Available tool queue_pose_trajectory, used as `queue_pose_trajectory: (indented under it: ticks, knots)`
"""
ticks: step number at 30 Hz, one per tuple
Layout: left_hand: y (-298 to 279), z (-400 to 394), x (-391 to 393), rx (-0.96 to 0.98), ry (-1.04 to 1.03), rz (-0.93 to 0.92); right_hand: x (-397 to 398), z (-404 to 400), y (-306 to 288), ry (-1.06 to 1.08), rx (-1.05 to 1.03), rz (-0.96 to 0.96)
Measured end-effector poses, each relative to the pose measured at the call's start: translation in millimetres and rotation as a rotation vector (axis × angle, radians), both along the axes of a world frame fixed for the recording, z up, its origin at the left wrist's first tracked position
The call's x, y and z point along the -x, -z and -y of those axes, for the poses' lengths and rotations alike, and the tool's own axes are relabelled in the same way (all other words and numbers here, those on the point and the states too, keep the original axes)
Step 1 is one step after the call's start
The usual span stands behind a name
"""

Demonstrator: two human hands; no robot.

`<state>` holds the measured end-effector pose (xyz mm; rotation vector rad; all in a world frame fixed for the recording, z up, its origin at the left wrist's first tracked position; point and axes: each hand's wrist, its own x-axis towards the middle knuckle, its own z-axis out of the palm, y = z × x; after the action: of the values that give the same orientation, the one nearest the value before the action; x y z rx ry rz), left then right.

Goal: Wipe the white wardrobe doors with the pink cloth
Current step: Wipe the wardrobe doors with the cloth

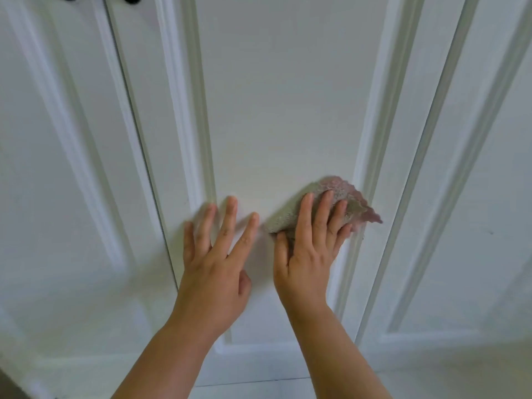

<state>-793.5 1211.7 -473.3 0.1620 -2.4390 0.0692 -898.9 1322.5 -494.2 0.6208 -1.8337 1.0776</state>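
Both hands flat, fingers straight: left hand (221, 263) on wardrobe door (288, 96); right hand (309, 254) presses pink cloth (345, 197), pointing up-right.

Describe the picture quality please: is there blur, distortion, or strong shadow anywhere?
Head view: wide-angle distortion makes the wardrobe doors fan outward toward the top; lighting is soft and even, no glare, only faint shadows beside the raised mouldings; the pink cloth and the fingertips of the left hand look slightly blurred; the right hand is sharper.
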Motion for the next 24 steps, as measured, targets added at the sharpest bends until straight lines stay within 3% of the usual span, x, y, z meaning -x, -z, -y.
queue_pose_trajectory:
  ticks: [4, 10, 16, 22, 24]
  knots:
    - [-13, 4, -5, -0.047, 0.021, -0.057, -11, -6, 24, -0.111, -0.191, -0.081]
    - [-16, 3, -5, -0.125, 0.041, -0.079, -2, -41, -2, -0.162, 0.185, 0.245]
    - [-18, 3, -16, -0.135, 0.082, -0.011, 11, -42, -60, -0.144, 0.143, 0.103]
    - [-20, 28, -41, 0.028, -0.039, 0.114, 18, 14, -107, 0.234, 0.135, -0.016]
    - [-25, 31, -45, 0.051, -0.052, 0.103, 9, 35, -98, 0.228, 0.019, -0.122]
